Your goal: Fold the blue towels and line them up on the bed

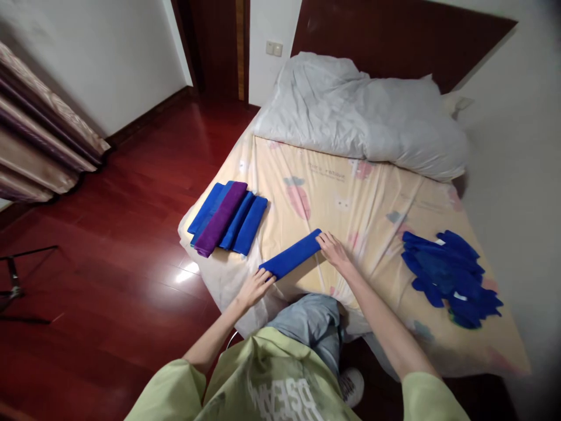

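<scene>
A blue cloth folded into a long narrow strip (291, 255) lies slantwise at the near side of the bed. My left hand (256, 285) grips its lower left end, fingers closed over the edge. At the upper right end, my right hand (332, 248) holds the corner between thumb and fingers. To the left, several folded blue cloths (251, 225) lie side by side, partly overlapping, with a folded purple cloth (222, 219) on top of them. A loose, crumpled heap of blue cloths (449, 275) rests on the right side of the bed.
The bed has a yellow patterned sheet (324, 193). A grey quilt (359, 117) is bunched near the dark headboard (390, 35). Red wooden floor (144, 216), a curtain (39, 140) and a black stand (15, 280) are at the left.
</scene>
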`<state>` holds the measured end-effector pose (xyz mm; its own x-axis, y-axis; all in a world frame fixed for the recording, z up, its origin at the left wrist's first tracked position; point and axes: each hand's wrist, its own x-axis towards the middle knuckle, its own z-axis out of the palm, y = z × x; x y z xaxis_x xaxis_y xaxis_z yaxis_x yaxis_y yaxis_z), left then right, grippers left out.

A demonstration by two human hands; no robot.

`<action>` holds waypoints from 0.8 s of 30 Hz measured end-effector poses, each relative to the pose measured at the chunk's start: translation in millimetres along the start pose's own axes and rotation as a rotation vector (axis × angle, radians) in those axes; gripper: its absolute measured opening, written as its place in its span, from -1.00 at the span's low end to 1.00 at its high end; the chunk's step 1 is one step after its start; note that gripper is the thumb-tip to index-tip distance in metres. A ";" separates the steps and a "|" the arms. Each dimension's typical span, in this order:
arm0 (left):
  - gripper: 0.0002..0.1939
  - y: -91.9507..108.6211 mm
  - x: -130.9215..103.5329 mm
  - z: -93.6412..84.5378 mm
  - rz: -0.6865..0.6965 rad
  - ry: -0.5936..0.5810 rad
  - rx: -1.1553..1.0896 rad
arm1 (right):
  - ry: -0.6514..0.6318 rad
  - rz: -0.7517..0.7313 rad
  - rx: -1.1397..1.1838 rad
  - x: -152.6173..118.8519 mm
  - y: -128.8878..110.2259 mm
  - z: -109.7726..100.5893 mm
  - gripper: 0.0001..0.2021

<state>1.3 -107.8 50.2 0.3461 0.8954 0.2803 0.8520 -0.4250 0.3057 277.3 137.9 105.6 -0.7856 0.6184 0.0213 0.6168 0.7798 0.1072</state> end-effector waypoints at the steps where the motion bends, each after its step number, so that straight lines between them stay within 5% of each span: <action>1: -0.65 1.2 -13.4 0.2 -0.040 0.044 -0.004 | 0.006 -0.047 0.021 23.7 -7.3 -5.8 -0.64; 4: -0.62 -11.6 -34.5 -2.7 -0.199 0.195 0.007 | 0.046 -0.165 0.104 105.2 -33.4 -23.1 -0.65; 8: -0.62 -56.0 -30.0 -16.7 -0.316 0.326 0.094 | 0.096 -0.191 0.235 202.8 -70.9 -34.5 -0.58; 11: -0.64 -86.0 -18.8 -24.1 -0.381 0.303 0.162 | 0.152 -0.099 0.421 243.4 -97.5 -25.9 -0.46; 14: -0.61 -100.2 -11.5 -19.9 -0.425 0.245 0.173 | 0.151 -0.053 0.571 254.1 -121.0 -5.4 -0.32; 17: -0.56 -99.5 -11.2 -8.5 -0.436 0.215 0.146 | 0.135 0.048 0.669 228.7 -141.2 19.5 -0.18; 19: -0.55 -92.2 -13.0 -1.7 -0.449 0.230 0.127 | 0.225 0.174 0.691 181.7 -154.6 37.0 -0.20; 24: -0.48 -41.6 -16.9 11.5 -0.444 0.287 0.014 | 0.304 0.413 0.733 -37.0 -196.2 73.7 -0.34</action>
<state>-35.5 -103.7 22.2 -0.1689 0.9153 0.3657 0.8981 -0.0099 0.4397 189.0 -30.8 10.5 -0.4089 0.8922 0.1917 0.6479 0.4318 -0.6276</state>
